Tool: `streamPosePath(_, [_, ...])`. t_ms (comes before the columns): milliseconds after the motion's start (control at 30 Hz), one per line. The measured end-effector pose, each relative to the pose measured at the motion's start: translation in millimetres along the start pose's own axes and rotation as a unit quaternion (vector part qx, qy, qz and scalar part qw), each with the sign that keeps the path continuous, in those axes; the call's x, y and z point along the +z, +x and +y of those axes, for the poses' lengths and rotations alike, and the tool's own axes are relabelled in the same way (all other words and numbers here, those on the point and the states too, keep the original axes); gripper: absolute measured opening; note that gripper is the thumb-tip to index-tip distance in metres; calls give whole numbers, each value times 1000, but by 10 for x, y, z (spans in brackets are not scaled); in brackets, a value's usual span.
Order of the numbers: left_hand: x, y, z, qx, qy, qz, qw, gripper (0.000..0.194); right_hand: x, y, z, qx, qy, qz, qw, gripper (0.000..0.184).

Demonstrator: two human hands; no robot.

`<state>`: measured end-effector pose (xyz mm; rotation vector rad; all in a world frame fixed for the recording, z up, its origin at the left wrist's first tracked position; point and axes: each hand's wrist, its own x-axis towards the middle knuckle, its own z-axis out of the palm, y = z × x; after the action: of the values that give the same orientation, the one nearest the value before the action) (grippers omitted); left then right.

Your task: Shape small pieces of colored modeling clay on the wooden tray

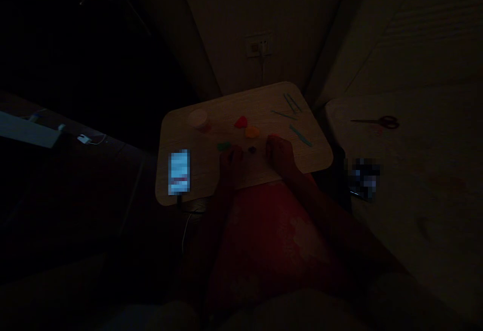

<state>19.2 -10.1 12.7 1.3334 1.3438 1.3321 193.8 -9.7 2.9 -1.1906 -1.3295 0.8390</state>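
Note:
The scene is very dark. My left hand [231,160] rests low over the small wooden table [211,170], fingers curled; what is in them, if anything, is hidden. Beside its fingertips lies a green lump [224,146]. To the right, my right hand [281,153] is also curled down on the tabletop, with a bit of orange-red showing at its far edge; its grip is hidden. Between the hands sits a small dark lump [252,150]. Farther back are an orange-yellow lump [252,132] and a red lump [241,121], which look like modelling clay.
A pale round tub [198,119] stands at the table's back left. A lit phone [178,172] with a cable lies front left. Thin sticks [290,103] and a greenish knife-like tool [301,136] lie at right. Scissors [377,121] rest on the surface farther right.

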Motion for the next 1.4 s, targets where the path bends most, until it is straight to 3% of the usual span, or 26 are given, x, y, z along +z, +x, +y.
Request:
streamPosePath(100, [-3, -1, -2, 11, 5, -2, 1000, 45, 2, 4, -10, 0, 16, 37, 999, 47])
streamPosePath(233, [-11, -10, -32, 1, 7, 0, 1000, 43, 3, 9, -33, 14, 34, 35, 999, 22])
streamPosePath(333, [-18, -8, -62, 6, 4, -2, 1000, 42, 4, 8, -30, 23, 27, 27, 999, 14])
streamPosePath(600, [-12, 17, -87, 1, -6, -10, 1000, 43, -12, -1, -47, 9, 18, 6, 1000, 21])
streamPosePath(867, [-5, -7, -34, 4, -5, -10, 1000, 38, -4, -3, -42, 26, 13, 16, 999, 16])
streamPosePath(1067, [-10, -1, -1, 3, -2, -10, 1000, 43, -15, -12, -75, -10, 7, 10, 1000, 41])
streamPosePath(1200, [-13, 2, -16, -2, 11, 1, 1000, 42, -11, -15, -68, 9, 16, 14, 1000, 55])
streamPosePath(1400, [-15, -3, -49, 5, -7, -5, 1000, 44, 3, -1, 37, 3, 31, 40, 999, 45])
